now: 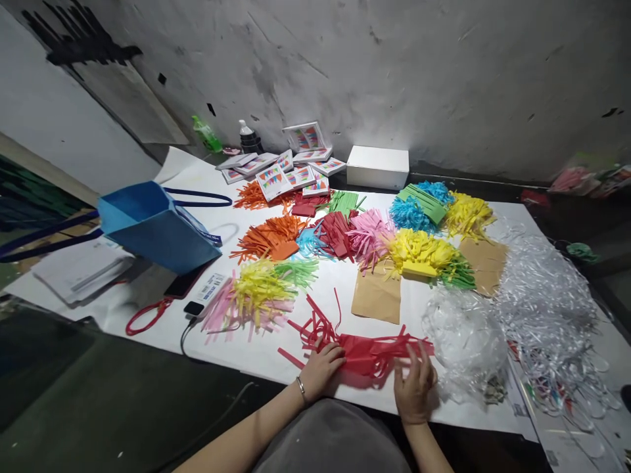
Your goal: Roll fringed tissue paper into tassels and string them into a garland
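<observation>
A sheet of red fringed tissue paper (359, 355) lies near the table's front edge, its loose strips sticking out at both ends. My left hand (323, 369), with a bracelet at the wrist, presses on its left part, fingers close together and bent onto the paper. At the right end, my right hand (417, 382) has its fingers apart, the tips at the red strips. Just beyond lies a brown paper piece (376, 297). Left of my hands is a pile of yellow, pink and green fringed tissue (256, 295).
More fringed bundles, such as an orange one (271, 238) and a yellow one (419, 253), cover the middle. Clear plastic (466, 341) and white stringy ribbon (542, 309) lie right. A blue bag (158, 223) stands left; printed packs (273, 180) and a white box (377, 167) sit behind.
</observation>
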### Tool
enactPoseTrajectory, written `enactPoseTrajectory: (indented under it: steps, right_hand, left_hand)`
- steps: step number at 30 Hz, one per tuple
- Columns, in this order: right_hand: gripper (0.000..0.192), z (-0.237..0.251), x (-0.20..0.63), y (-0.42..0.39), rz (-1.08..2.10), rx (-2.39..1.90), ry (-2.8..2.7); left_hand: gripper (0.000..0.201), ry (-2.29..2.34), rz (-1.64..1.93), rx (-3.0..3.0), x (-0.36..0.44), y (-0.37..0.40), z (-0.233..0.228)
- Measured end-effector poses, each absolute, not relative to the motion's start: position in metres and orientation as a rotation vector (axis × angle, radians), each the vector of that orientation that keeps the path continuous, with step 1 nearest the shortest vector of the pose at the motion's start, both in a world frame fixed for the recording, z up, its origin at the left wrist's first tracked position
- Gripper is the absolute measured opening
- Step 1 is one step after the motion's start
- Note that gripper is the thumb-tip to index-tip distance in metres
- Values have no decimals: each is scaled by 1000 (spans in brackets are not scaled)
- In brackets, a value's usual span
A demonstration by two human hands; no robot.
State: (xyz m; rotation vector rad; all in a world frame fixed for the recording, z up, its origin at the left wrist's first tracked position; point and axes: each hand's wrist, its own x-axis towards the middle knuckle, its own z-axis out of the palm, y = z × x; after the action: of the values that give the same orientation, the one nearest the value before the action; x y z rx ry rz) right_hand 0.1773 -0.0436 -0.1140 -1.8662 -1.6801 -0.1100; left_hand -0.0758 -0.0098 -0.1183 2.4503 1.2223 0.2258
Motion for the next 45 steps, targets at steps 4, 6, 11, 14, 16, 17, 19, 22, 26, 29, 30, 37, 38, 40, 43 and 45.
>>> enactPoseTrajectory:
  steps: [4,6,11,14,16,17,19,22,26,29,30,37,38,40,43,45]
  right_hand:
    - [44,-105,149,-47,139,-1467,-2273]
    - [35,-112,137,-46,250,-1434,-2320]
    - [22,-124,139,-37,326,-1659,-2079]
    - [19,-115,140,-25,306,-1805,-2028]
    - [18,-109,137,-14,268,-1904,-1999]
    - [17,-107,136,-10,255,-1941,-1984]
    - [14,-104,135,-3,225,-1997,-1943]
    - [20,-104,138,-1,136,-1980,-1882]
    - [24,-112,135,-14,104,-1591,-2075]
    - [29,-125,128,-23,209,-1408,-2239]
    - [29,-130,126,-24,219,-1417,-2240]
    - [22,-153,131,-19,87,-1298,-2148]
    - [23,-153,133,-18,82,-1282,-2147]
    - [25,-151,134,-19,81,-1245,-2144]
    - [27,-146,133,-22,104,-1158,-2147]
    - [28,-145,132,-25,142,-1139,-2166]
  left_hand:
    - [24,1245,216,2464,-73,-8,-120]
    - [24,1243,208,2460,-72,-7,-118]
    - [30,1365,116,2224,-68,1,-102]
    - [27,1614,-8,2024,-60,14,-94]
    - [23,1714,-54,1972,-55,24,-93]
    - [22,1740,-69,1963,-53,28,-93]
    - [23,1784,-102,1942,-50,34,-96]
    - [23,1808,-139,1929,-48,37,-98]
    - [25,1802,-163,1926,-48,38,-98]
    - [25,1789,-165,1932,-49,39,-97]
    - [25,1780,-164,1933,-50,40,-96]
    - [21,1780,-96,1946,-59,34,-80]
    - [29,1786,-37,1995,-60,29,-78]
    - [49,1712,145,2198,-61,18,-78]
    - [47,1425,374,2530,-61,5,-91]
    - [25,1323,376,2604,-61,2,-106]
